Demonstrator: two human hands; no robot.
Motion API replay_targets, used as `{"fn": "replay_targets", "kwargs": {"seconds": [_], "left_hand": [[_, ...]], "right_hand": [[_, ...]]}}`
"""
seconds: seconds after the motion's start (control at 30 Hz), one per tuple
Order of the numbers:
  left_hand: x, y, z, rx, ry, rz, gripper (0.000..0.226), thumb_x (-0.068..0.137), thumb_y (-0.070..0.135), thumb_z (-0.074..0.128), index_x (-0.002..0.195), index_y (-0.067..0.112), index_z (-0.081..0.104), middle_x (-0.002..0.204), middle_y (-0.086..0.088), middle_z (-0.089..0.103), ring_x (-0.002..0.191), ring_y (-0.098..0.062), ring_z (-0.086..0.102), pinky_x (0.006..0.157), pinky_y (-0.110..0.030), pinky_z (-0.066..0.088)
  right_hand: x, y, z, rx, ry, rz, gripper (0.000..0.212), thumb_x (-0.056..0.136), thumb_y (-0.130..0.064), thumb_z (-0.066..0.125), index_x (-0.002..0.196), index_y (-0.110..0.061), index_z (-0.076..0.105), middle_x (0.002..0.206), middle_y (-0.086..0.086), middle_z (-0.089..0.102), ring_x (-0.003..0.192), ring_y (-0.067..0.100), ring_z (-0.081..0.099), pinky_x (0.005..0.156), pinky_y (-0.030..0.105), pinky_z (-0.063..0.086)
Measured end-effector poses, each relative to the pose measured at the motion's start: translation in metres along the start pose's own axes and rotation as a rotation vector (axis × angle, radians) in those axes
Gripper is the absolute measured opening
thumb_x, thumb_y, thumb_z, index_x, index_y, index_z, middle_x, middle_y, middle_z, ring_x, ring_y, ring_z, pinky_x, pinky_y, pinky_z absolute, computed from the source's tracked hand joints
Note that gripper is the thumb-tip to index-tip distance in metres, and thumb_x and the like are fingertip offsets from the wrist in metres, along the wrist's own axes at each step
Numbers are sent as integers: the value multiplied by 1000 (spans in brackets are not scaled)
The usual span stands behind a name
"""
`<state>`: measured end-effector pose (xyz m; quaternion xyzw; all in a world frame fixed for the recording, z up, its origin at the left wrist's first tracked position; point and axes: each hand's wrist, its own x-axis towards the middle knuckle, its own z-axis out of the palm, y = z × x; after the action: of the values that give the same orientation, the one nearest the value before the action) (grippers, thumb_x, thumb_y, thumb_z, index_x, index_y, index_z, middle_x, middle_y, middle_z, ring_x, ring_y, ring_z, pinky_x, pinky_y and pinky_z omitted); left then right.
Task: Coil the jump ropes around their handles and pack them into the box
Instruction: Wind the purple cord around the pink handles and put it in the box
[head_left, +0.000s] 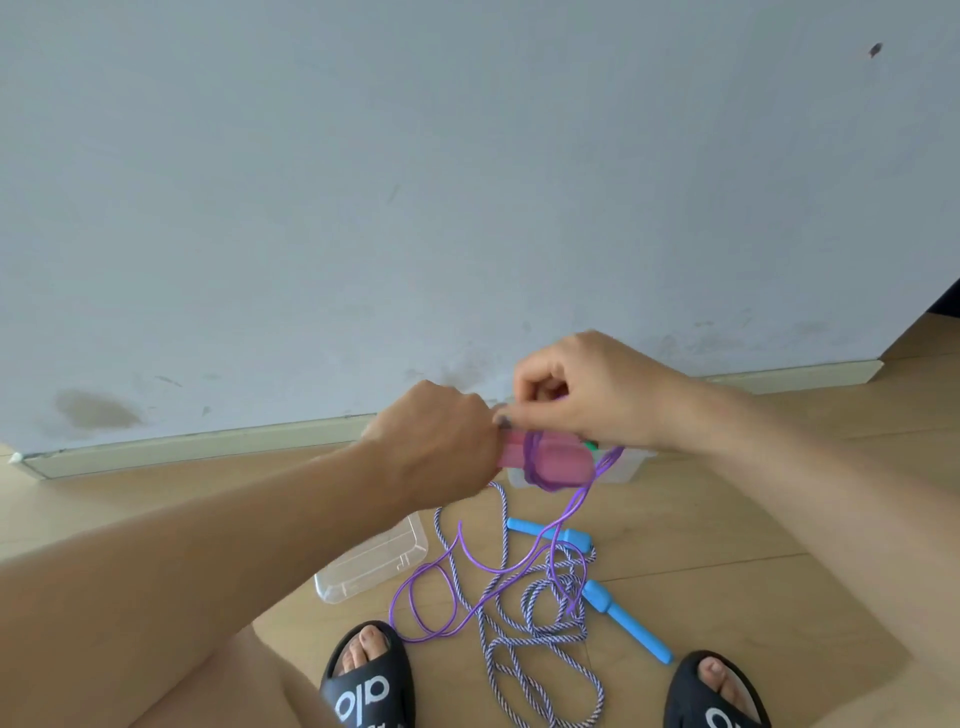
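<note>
A pale wall (467, 182) fills the upper part of the view, with a skirting board (197, 447) along its foot and a wood floor (779, 519) below.

The landmark is the pink handles (545, 460), two held side by side, level, above the floor. The left hand (441, 441) grips their left end, fingers curled round it. The right hand (592, 395) is just above their right end, thumb and fingers pinching the purple rope (519, 569). A few turns of that rope circle the handles' middle; the rest drops from their right end to the floor and lies in loose loops below them.

Behind the handles, partly hidden, stands a clear box (628, 465) with something green in it. Below-left of the handles a clear lid (374, 566) lies on the floor.

Straight below the handles a striped rope (524, 654) lies tangled, crossing the purple one, with its two blue handles (623, 618) to the right of the tangle.

Farthest below, two feet in black slides (369, 680).
</note>
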<state>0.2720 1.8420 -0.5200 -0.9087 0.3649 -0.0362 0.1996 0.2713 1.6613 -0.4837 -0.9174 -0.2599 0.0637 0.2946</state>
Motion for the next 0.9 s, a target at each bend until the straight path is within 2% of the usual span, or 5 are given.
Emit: {"fn": "replay_targets", "kwargs": {"seconds": [0.17, 0.37, 0.53, 0.7, 0.9], "left_hand": [[-2, 14, -15, -163, 207, 29, 30, 98, 45, 40, 106, 18, 50, 92, -5, 66, 78, -36, 66, 59, -34, 36], [-10, -6, -16, -343, 475, 42, 22, 80, 40, 48, 75, 19, 51, 55, 3, 53, 41, -32, 44, 45, -24, 26], [-11, -15, -18, -502, 500, -84, 24, 83, 44, 41, 79, 23, 53, 56, 2, 56, 51, -33, 47, 47, -28, 35], [-8, -22, -16, -541, 458, -110, 21, 85, 43, 49, 76, 24, 50, 53, 5, 44, 53, -31, 41, 49, -29, 31], [-12, -16, -19, -347, 462, 70, 23, 81, 41, 42, 73, 22, 50, 53, 9, 37, 43, -26, 32, 43, -24, 28]], "right_hand": [[10, 16, -4, 267, 87, 135, 48, 91, -39, 68, 63, -3, 54, 48, -4, 39, 45, 10, 30, 44, 17, 27], [12, 22, 3, 526, 123, 238, 63, 92, -49, 61, 69, 9, 53, 60, 10, 42, 52, 15, 36, 47, 22, 30], [12, 26, 20, 852, 101, 317, 29, 94, -28, 64, 74, -8, 57, 62, 7, 39, 51, 18, 36, 46, 26, 29], [1, 21, 24, 832, 130, 331, 30, 95, -2, 43, 68, -12, 51, 49, -4, 29, 46, 12, 20, 43, 22, 21], [4, 24, 10, 406, 318, 256, 52, 96, -26, 63, 57, 1, 41, 50, 1, 32, 50, 12, 27, 47, 22, 24]]}}
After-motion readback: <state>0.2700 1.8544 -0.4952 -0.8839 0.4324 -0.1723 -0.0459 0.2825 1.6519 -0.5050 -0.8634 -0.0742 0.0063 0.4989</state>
